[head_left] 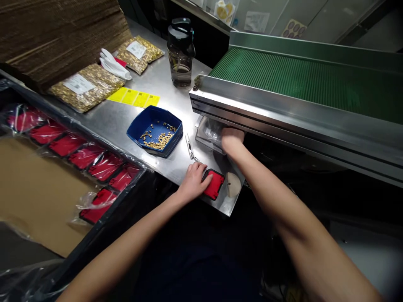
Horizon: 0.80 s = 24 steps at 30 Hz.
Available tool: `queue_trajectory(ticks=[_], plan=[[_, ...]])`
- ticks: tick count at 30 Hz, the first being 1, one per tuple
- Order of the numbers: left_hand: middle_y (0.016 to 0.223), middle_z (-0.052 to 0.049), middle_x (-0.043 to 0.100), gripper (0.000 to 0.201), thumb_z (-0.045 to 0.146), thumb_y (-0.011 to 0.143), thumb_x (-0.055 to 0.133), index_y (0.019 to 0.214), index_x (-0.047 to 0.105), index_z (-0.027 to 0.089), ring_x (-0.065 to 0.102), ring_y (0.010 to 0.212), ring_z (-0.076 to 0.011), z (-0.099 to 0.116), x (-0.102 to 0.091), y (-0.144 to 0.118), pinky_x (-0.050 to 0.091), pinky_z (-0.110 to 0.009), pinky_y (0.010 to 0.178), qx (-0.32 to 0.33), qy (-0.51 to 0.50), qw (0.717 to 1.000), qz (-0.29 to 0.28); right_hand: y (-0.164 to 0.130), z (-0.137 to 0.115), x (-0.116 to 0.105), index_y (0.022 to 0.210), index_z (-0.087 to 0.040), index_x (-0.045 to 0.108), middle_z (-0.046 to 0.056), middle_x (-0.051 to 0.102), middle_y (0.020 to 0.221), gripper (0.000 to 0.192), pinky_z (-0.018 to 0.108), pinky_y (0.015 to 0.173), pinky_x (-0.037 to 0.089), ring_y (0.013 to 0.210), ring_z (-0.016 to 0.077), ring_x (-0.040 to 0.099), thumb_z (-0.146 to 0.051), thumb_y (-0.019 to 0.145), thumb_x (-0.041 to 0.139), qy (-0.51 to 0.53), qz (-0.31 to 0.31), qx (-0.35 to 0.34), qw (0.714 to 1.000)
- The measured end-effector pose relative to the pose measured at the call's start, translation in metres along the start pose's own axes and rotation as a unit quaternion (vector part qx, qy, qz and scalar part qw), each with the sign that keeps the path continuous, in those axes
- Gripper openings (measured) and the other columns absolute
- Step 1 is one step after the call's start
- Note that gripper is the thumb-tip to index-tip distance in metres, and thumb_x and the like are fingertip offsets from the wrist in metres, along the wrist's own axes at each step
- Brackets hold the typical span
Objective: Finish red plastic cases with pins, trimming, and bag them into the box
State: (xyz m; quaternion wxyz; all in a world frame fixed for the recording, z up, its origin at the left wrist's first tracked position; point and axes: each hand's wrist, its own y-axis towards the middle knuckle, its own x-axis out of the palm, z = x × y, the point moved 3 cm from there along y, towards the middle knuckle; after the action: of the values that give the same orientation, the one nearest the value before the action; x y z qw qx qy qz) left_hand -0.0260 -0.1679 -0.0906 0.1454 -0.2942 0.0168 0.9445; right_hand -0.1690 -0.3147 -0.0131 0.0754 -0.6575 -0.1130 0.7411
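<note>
My left hand (pixel 194 181) is closed on the near-left side of a small red plastic part with a black rim (pixel 215 185), its thumb lying over the red face. The part rests on the metal table near the corner. My right hand (pixel 232 139) reaches into a shallow tray (pixel 208 144) holding clear plastic bags (pixel 214 131), partly beneath the conveyor's edge; its fingers are hidden. Just beyond my left hand lies a slim metal tool (pixel 189 147), perhaps a knife or tweezers. A round beige disc (pixel 233 185) sits right of the red part.
A blue bin (pixel 134 135) holds small brass pieces (pixel 162 140). Behind it are yellow labels (pixel 140 98), bags of brass pieces (pixel 90 86) and a water jug (pixel 180 54). A lined box (pixel 40 184) with bagged red parts (pixel 77 147) stands left; a green conveyor (pixel 283 79) right.
</note>
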Motion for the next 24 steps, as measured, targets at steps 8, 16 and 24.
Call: queue_trajectory(ticks=[8, 16, 24], plan=[[0.117, -0.009, 0.066, 0.022, 0.028, 0.098, 0.058, 0.118, 0.065, 0.021, 0.061, 0.111, -0.0268, 0.018, -0.021, -0.008, 0.049, -0.043, 0.103, 0.006, -0.092, 0.995, 0.043, -0.023, 0.005, 0.006, 0.102, -0.004, 0.074, 0.028, 0.073, 0.11, 0.032, 0.046, 0.093, 0.046, 0.109, 0.0372, 0.068, -0.005, 0.092, 0.044, 0.047, 0.055, -0.026, 0.997], [0.153, -0.018, 0.051, 0.06, 0.032, 0.095, 0.058, 0.151, 0.041, 0.017, 0.057, 0.135, -0.0288, 0.018, -0.024, 0.032, 0.055, -0.039, 0.101, -0.014, -0.263, 0.963, 0.05, -0.119, 0.005, 0.001, 0.096, -0.022, 0.061, 0.004, 0.072, 0.096, 0.022, 0.029, 0.079, 0.051, 0.086, 0.0195, 0.065, -0.034, 0.102, 0.044, 0.393, -0.001, -0.13, 0.91], [0.105, -0.006, 0.073, 0.029, 0.029, 0.086, 0.074, 0.113, 0.069, 0.019, 0.069, 0.096, -0.0235, 0.055, -0.025, -0.042, 0.054, -0.032, 0.086, -0.011, -0.358, 0.898, -0.255, -0.245, 0.03, 0.071, 0.093, -0.022, 0.071, 0.006, 0.074, 0.094, 0.031, 0.036, 0.086, 0.054, 0.086, 0.0229, 0.069, -0.053, 0.087, 0.073, 0.815, -0.191, 0.007, 0.547]])
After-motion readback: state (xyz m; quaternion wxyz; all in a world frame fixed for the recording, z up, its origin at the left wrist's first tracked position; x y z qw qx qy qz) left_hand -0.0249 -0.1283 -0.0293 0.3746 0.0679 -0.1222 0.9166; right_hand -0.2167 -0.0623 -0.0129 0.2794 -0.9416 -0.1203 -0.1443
